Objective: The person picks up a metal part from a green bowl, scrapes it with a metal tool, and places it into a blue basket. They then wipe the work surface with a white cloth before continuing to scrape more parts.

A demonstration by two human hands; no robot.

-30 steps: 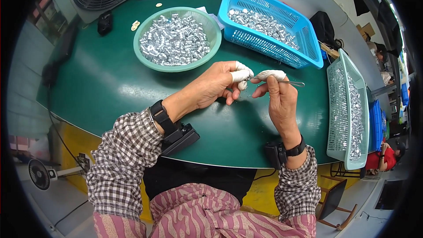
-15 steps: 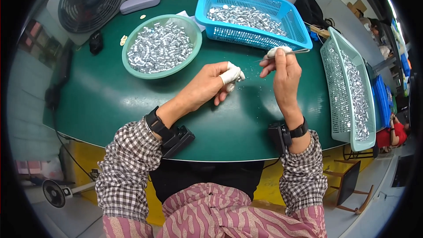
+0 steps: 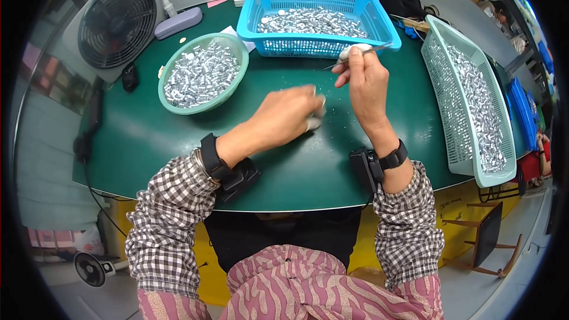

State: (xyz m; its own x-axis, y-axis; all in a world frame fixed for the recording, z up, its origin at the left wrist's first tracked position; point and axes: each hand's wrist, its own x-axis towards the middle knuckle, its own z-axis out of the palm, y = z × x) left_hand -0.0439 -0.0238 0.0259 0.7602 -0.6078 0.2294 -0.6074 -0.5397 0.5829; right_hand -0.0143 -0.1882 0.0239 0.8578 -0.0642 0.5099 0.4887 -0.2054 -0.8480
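My right hand [image 3: 366, 80] pinches a pair of thin metal tweezers [image 3: 382, 46] just in front of the blue basket. White covering wraps a fingertip of that hand. Over the middle of the table is my left hand [image 3: 284, 117], its fingers curled in and smeared by motion; white covers show on its thumb and fingertips. Whatever it holds is too blurred to make out. Small silvery metal parts fill the round green basket [image 3: 244, 77], left of my left hand. More such parts lie in the blue basket [image 3: 320, 45] behind my hands.
A long pale green basket [image 3: 435, 83] of metal parts stands at the table's right edge. At the back left are a box fan [image 3: 118, 21] and a purple case [image 3: 178, 23]. Tiny bright crumbs dot the green table [image 3: 296, 172] near my hands. A chair [image 3: 483, 234] stands right.
The view has shifted, so the baskets sit further left in the picture. My left hand has turned, its back now facing up more. The right hand still holds the tweezers.
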